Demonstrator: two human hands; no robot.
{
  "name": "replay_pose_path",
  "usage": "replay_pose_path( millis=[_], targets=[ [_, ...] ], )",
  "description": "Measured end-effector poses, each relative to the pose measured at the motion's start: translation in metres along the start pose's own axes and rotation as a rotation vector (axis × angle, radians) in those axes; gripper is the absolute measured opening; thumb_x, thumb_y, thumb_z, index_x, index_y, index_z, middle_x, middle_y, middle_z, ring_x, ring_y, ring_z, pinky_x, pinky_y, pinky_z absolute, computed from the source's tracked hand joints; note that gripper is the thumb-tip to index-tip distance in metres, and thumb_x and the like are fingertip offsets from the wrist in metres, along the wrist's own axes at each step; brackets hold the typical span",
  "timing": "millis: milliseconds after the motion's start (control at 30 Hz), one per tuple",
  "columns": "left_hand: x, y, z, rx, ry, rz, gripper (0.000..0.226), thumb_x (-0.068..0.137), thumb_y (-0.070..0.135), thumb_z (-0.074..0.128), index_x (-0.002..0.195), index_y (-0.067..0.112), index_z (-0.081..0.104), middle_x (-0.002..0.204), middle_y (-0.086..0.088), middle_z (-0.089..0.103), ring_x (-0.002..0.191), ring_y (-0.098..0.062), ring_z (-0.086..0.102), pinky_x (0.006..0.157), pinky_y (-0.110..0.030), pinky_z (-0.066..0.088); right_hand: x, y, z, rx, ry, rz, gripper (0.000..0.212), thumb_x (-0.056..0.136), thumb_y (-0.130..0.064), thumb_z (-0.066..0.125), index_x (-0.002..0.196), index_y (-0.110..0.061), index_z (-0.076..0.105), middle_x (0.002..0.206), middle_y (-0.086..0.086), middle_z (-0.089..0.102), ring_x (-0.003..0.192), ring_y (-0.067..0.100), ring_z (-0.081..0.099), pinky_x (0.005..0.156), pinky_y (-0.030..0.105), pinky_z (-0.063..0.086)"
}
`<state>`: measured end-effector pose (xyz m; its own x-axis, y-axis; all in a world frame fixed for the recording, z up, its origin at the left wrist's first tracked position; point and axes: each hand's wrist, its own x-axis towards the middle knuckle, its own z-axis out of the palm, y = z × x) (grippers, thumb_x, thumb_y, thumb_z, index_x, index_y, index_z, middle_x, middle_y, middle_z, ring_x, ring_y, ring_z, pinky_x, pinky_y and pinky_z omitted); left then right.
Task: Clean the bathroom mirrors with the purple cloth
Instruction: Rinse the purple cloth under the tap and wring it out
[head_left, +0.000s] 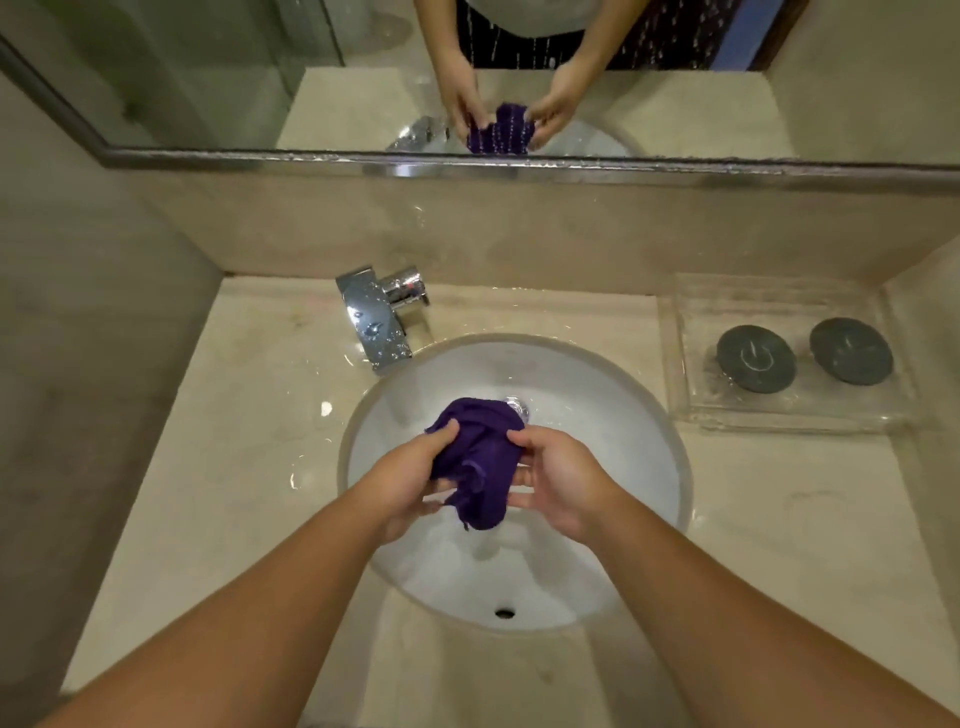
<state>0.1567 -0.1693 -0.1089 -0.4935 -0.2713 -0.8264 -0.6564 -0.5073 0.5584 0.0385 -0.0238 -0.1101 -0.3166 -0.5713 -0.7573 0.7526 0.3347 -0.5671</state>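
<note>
Walls (78, 312): beige stone
Counter (218, 467): beige marble — glossy, wet
Sink (597, 405): round white basin, undermounted
Faucet (371, 322): chrome, beaded with drops
Tray (779, 415): clear, right of sink — holds two dark discs (756, 358)

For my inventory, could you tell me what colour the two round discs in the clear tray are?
The round discs are dark grey; head view.

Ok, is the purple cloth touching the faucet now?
Apart. The head view shows the purple cloth gripped by the left hand and right hand, with bare white sink basin between it and the faucet.
</note>
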Motion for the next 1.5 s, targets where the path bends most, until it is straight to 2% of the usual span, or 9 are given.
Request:
replay_pose_path(
  millis=[133,367,567,700,800,967,1133,1400,1500],
  targets=[
    [0.007,0.011,-0.006,-0.354,0.096,0.127,0.026,0.101,0.033,0.055,0.125,0.023,0.06,0.11,-0.004,0.076,0.096,-0.022,0.074,0.075,-0.04,0.06,0.017,-0.012,0.019,-0.21,0.185,-0.025,0.027,0.099,-0.022,0.054,0.125,-0.031,0.053,0.09,0.001,0.068,0.061,0.012,0.063,0.051,0.022,0.052],
    [0.013,0.032,-0.04,-0.589,0.151,0.079,0.03,0.096,0.037,0.06,0.112,0.013,0.067,0.092,-0.008,0.078,0.073,-0.025,0.076,0.05,-0.033,0.057,0.066,-0.058,0.077,-0.415,0.272,-0.348,0.057,0.092,-0.06,0.056,0.142,-0.036,0.046,0.117,-0.004,0.06,0.106,0.017,0.062,0.096,0.038,0.05],
    [0.027,0.04,-0.062,-0.455,0.115,0.057,0.02,0.096,0.034,0.057,0.084,0.025,0.07,0.076,-0.003,0.07,0.051,-0.021,0.066,0.043,-0.024,0.042,0.106,-0.104,0.109,-0.809,0.424,-0.646,0.019,0.099,-0.051,0.051,0.097,-0.035,0.062,0.078,-0.01,0.062,0.074,0.014,0.061,0.067,0.032,0.048],
    [0.031,0.046,-0.069,-0.454,-0.062,0.033,0.02,0.09,0.011,0.049,0.084,0.02,0.067,0.069,-0.003,0.064,0.046,-0.018,0.062,0.036,-0.017,0.031,0.113,-0.095,0.089,-0.608,0.55,-0.529,0.048,0.089,-0.073,0.048,0.089,-0.029,0.067,0.089,-0.012,0.067,0.088,0.015,0.063,0.07,0.027,0.045],
    [0.033,0.048,-0.071,-0.425,-0.205,-0.085,0.008,0.079,0.014,0.054,0.078,0.008,0.059,0.06,-0.006,0.062,0.041,-0.019,0.06,0.031,-0.016,0.035,0.116,-0.055,0.085,-0.32,0.413,-0.161,0.067,0.094,-0.074,0.035,0.129,-0.024,0.062,0.13,0.004,0.064,0.115,0.023,0.06,0.097,0.038,0.048],
    [0.038,0.037,-0.083,-0.464,-0.317,-0.096,0.029,0.07,0.013,0.051,0.089,0.012,0.073,0.085,-0.012,0.068,0.066,-0.027,0.066,0.05,-0.027,0.055,0.111,0.016,0.09,0.066,0.088,0.253,0.042,0.094,-0.063,0.053,0.106,-0.029,0.075,0.1,-0.002,0.078,0.093,0.017,0.072,0.082,0.036,0.055],
    [0.053,0.035,-0.084,-0.441,-0.177,0.013,0.043,0.082,-0.004,0.03,0.097,0.018,0.063,0.075,-0.003,0.068,0.05,-0.018,0.059,0.04,-0.015,0.037,0.118,-0.004,0.091,0.452,0.2,-0.04,0.033,0.098,-0.025,0.063,0.123,-0.005,0.061,0.117,0.02,0.071,0.109,0.037,0.069,0.086,0.046,0.058],
    [0.071,0.042,-0.06,-0.726,-0.128,-0.074,0.042,0.096,0.033,0.042,0.09,0.008,0.076,0.098,-0.015,0.072,0.086,-0.028,0.07,0.095,-0.041,0.049,0.123,-0.02,0.136,0.241,0.019,0.168,0.008,0.081,-0.006,0.068,0.084,-0.013,0.071,0.086,0.01,0.067,0.077,0.025,0.065,0.074,0.035,0.052],
    [0.068,0.034,-0.051,-0.561,-0.134,-0.08,0.027,0.092,0.039,0.052,0.097,0.019,0.07,0.105,-0.011,0.07,0.092,-0.032,0.067,0.094,-0.06,0.05,0.141,-0.028,0.119,-0.41,0.269,-0.142,0.013,0.092,-0.012,0.061,0.079,-0.013,0.065,0.082,0.012,0.063,0.08,0.025,0.059,0.073,0.036,0.046]
  ],
)
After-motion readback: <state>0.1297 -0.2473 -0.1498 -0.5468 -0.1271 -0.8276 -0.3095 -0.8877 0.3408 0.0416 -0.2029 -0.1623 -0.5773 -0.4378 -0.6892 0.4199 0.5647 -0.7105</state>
